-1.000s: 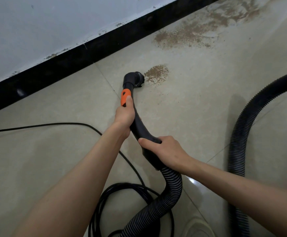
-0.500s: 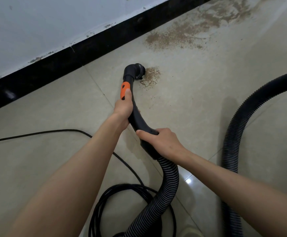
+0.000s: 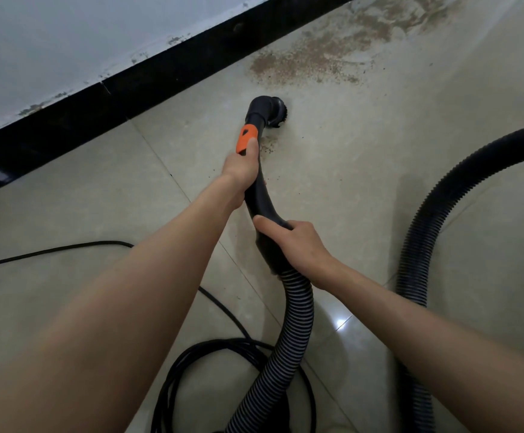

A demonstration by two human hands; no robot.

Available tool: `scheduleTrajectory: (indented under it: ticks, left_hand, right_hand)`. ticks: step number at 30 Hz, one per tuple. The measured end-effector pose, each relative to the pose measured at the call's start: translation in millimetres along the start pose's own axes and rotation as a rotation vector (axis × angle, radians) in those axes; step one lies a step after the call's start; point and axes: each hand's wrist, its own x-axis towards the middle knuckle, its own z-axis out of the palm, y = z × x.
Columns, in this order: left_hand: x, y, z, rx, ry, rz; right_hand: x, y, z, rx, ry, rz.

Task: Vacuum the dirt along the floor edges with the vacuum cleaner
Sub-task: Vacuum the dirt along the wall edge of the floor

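Probably a home room: tiled floor (image 3: 379,189), black skirting (image 3: 104,114).

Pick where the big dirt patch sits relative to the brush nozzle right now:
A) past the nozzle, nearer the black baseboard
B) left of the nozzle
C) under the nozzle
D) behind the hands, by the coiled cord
A: the large dirt patch lies beyond the brush nozzle, up against the black baseboard; only a faint scatter of crumbs remains beside the wand.

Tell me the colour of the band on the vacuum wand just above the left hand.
Orange, on an otherwise black wand; the band shows best in the head view.
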Motion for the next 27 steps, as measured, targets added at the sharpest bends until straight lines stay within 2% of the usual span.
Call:
scheduleTrajectory:
  ticks: [3, 7, 14, 18, 22, 27]
  left_hand:
    - [4.2, 4.1, -5.2, 0.024, 0.024, 0.011]
    - [5.3, -3.8, -28.9, 0.007, 0.093, -0.022]
    - [-21.8, -54.1, -95.8, -0.169, 0.191, -0.075]
    - [-36.3, -53.0, -122.2, -0.244, 0.192, -0.08]
    - [-44.5, -41.7, -128.7, -0.188, 0.224, -0.084]
    - [-64.7, -60.5, -116.2, -0.26, 0.189, -0.101]
  right_hand:
    - [3.4, -3.1, 5.3, 0.034, -0.02, -0.023]
    - [2.5, -6.1, 22.5, -0.051, -0.057, -0.05]
    - [-21.7, -1.2, 65.9, -0.259, -0.184, -0.098]
    - [-40.3, -3.6, 83.6, -0.202, -0.252, -0.062]
    - [-59.2, -6.6, 100.6, -0.126, -0.258, -0.019]
    - [-80.5, 5.5, 88.5, -0.229, -0.228, -0.002]
